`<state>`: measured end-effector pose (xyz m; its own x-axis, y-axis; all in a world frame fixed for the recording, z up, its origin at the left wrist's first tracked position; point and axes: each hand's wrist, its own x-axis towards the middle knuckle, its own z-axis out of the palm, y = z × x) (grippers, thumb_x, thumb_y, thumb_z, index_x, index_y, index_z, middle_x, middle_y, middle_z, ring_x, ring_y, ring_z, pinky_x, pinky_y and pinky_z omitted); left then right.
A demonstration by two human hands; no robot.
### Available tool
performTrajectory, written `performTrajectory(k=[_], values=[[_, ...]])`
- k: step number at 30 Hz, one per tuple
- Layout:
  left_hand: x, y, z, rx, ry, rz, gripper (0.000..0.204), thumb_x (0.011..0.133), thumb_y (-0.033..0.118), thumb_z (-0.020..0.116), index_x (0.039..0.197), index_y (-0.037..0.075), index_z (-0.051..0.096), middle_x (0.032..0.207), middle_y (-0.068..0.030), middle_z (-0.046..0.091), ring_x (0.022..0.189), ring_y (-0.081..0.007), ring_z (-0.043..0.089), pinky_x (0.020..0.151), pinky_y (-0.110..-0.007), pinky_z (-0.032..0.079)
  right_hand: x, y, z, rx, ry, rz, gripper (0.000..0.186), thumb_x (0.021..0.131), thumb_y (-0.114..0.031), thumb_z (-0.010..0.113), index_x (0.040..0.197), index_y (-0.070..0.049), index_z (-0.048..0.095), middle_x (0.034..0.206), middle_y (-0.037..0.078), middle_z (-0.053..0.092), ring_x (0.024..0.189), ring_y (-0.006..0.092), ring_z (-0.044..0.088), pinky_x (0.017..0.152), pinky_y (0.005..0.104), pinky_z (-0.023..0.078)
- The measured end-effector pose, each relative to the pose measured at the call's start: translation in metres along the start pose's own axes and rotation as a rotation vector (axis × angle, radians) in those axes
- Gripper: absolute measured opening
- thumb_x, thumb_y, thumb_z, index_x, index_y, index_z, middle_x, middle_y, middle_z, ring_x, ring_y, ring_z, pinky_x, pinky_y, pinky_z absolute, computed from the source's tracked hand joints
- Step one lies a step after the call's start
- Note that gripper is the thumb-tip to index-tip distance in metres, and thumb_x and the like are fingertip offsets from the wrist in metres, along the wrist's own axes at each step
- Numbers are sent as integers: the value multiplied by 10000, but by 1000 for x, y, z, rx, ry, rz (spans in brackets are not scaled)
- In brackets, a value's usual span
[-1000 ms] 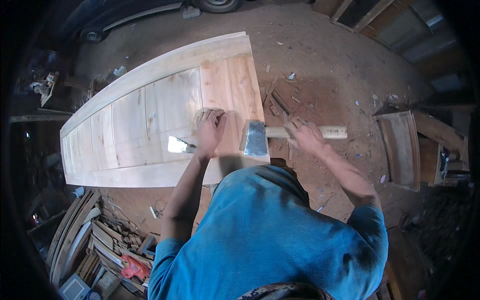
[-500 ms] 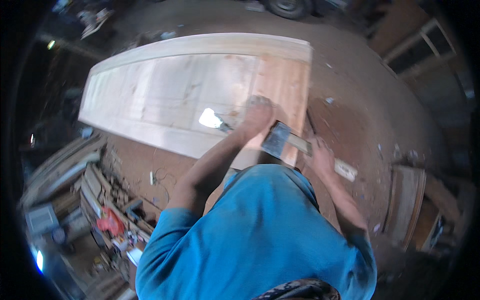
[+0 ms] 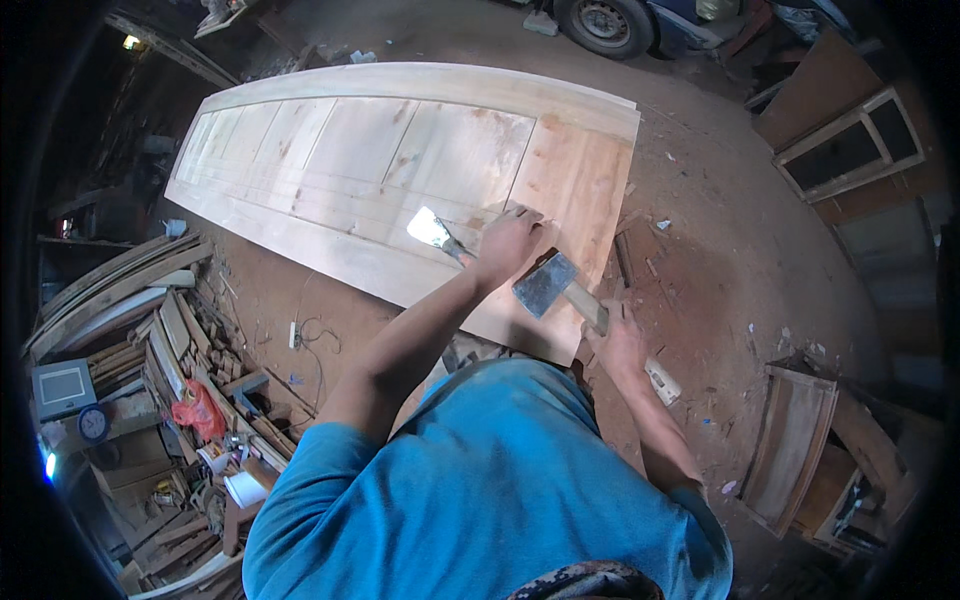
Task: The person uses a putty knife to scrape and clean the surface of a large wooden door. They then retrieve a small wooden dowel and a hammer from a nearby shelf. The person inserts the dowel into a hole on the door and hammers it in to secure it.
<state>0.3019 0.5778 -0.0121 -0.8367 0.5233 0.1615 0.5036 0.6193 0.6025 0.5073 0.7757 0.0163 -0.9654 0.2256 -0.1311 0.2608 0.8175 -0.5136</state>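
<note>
A wide wooden door panel lies flat in front of me. My left hand rests on it close to the right end, fingers curled together over something too small to make out. A putty knife with a bright blade lies beside that wrist; its handle partly disappears behind my forearm. My right hand is wrapped around the pale wooden handle of a hatchet. The dark, broad hatchet head is over the panel's near right part, just right of my left hand, and the handle's end sticks out past my right wrist.
Wood offcuts pile up on the left, with a red plastic bag and a white tub among them. A wooden frame box stands at right. Beyond the panel are a vehicle wheel and a framed window.
The view has shifted slightly and grown sharper. The hatchet head has turned a little and sits slightly nearer me. My left hand stays at the same part of the panel.
</note>
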Motion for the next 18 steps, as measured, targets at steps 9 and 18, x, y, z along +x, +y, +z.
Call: performTrajectory(k=[9,18], values=[[51,-9,24,337,-419,-35,261,887,122,531,939,-32,736,960,-255,723,887,-407,715,775,-496,570,-39,-9,20,148,64,104,480,758,-150,819,1159,-29,584,1084,255,644,1014,471,629,860,517,507],[16,3,-4,77,-198,-225,297,836,184,579,929,-85,663,949,-287,686,913,-473,668,786,-499,543,-44,-11,24,224,11,139,507,745,-153,833,1162,9,595,1025,279,677,975,481,654,839,529,519]])
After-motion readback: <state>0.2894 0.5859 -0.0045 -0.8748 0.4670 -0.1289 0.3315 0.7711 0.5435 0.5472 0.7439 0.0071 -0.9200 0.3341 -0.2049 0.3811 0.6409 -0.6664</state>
